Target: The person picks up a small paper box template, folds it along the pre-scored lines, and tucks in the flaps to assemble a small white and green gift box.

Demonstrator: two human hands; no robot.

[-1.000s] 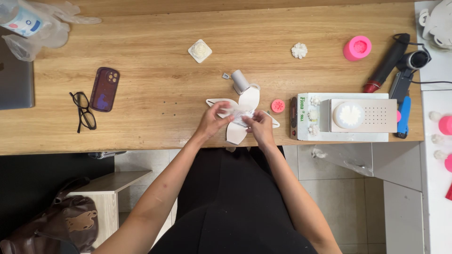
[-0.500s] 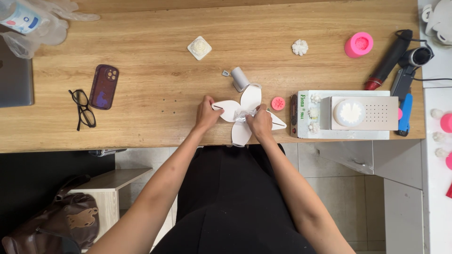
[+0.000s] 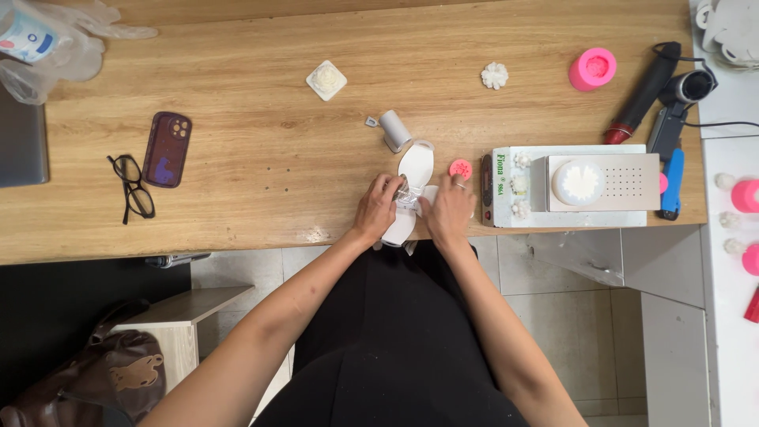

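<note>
Both hands have drawn closer than half a second ago, left hand [image 3: 378, 207] and right hand [image 3: 449, 212] now curled tight, fingertips pinching a small clear piece [image 3: 406, 194] at the centre of the white petal-shaped mould [image 3: 411, 190]. I see its side flaps folded in now, so the wrapping seems further along, at the near edge of the wooden table [image 3: 261, 158], beside the white machine [image 3: 577, 186]

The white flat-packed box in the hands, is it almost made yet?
Not yet. One flap lies flat on the table, pointing away. The left hand and right hand pinch the white box at its middle. No box shape shows, so most of the folding looks left.
</note>
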